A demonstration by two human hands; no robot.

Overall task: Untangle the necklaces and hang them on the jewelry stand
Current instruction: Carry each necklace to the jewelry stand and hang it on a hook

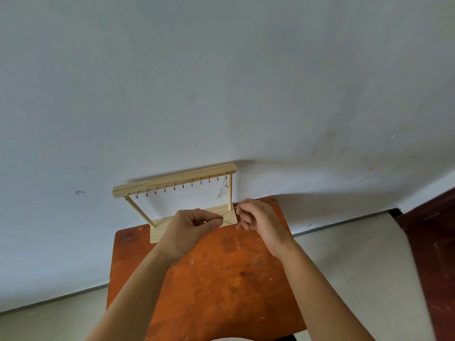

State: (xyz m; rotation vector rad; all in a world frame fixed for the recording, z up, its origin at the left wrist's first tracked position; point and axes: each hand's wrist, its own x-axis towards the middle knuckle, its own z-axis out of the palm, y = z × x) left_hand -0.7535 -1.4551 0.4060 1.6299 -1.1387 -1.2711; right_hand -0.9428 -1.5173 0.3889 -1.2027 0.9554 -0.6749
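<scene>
A pale wooden jewelry stand [174, 180] with a row of several small hooks stands at the far edge of the orange table [221, 279], against the wall. One thin necklace [223, 187] hangs from the rightmost hook beside the right post. My left hand [194, 226] and my right hand [258, 220] hover just in front of the stand's base, each pinching an end of a fine chain [229, 212] stretched between them. Part of the chain droops toward the base.
A white wall [221, 82] rises right behind the stand. The worn orange table is narrow, with pale floor [357, 267] on both sides. A dark red door or panel [433, 242] stands at the far right.
</scene>
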